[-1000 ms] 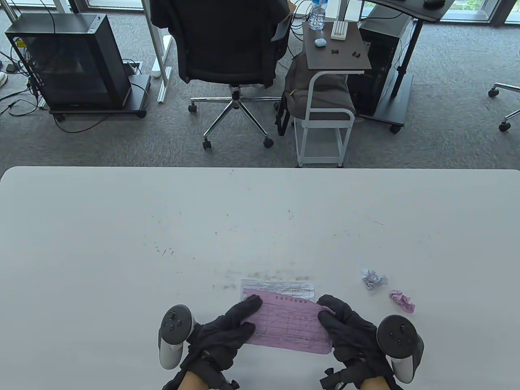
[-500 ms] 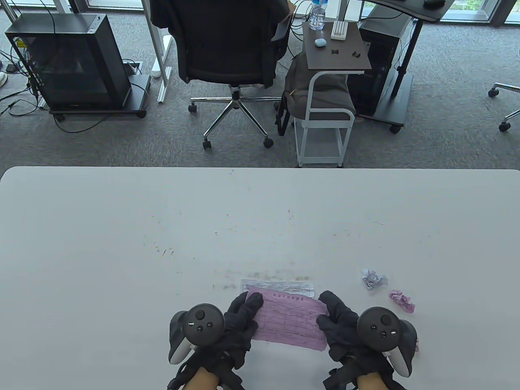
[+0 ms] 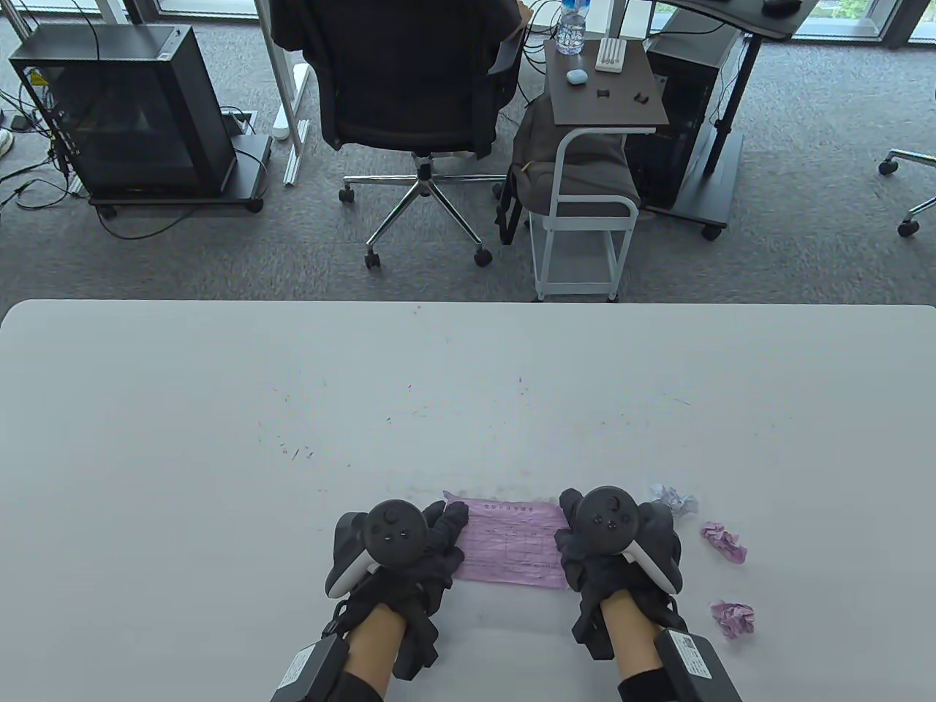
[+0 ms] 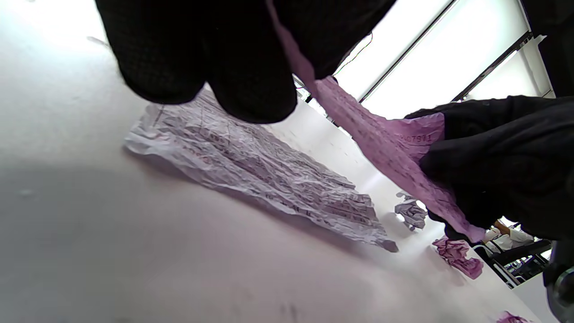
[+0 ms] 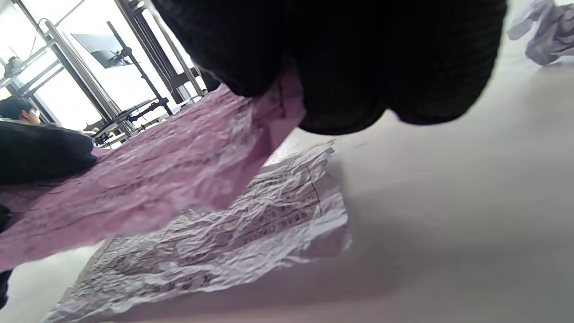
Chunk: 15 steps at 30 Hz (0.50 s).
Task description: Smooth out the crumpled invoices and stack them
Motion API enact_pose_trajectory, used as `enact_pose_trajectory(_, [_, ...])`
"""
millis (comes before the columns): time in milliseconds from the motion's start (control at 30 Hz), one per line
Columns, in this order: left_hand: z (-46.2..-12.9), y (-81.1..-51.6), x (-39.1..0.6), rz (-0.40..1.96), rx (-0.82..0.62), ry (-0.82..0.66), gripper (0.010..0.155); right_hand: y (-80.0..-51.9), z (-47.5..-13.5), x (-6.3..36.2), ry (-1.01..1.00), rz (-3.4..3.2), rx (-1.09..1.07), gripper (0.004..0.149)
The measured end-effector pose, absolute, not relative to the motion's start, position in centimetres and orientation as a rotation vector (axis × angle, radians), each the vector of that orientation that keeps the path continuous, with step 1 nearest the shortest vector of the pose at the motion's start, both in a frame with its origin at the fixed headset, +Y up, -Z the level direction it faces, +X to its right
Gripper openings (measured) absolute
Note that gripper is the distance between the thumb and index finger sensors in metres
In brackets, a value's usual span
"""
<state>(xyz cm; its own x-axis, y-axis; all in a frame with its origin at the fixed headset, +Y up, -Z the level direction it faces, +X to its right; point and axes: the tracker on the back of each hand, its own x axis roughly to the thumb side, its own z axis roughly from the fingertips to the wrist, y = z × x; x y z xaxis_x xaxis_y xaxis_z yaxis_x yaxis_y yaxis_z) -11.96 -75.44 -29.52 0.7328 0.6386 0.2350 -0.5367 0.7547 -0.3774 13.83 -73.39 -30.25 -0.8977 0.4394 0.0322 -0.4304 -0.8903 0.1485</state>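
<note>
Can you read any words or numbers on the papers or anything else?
"07971": partial number on the pink invoice, by the right hand, left wrist view.
Pink invoice's form print: too blurred.
White invoice under it: rows of print, too crumpled and small.
Water bottle label: too small.

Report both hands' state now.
Left hand: pinches the pink invoice at its left edge.
Right hand: grips the same sheet's right edge.

High table view looking down; both wrist views low, close, facing inward, sharing the white invoice (image 4: 251, 175).
</note>
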Motion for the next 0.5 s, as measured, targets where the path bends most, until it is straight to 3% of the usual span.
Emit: enact_pose_trajectory(500, [-31.0, -77.0, -10.0, 0.397, -0.352, -0.361, 0.063, -76.9, -32.1, 12.2, 0.264, 2.864, 0.068, 0.058])
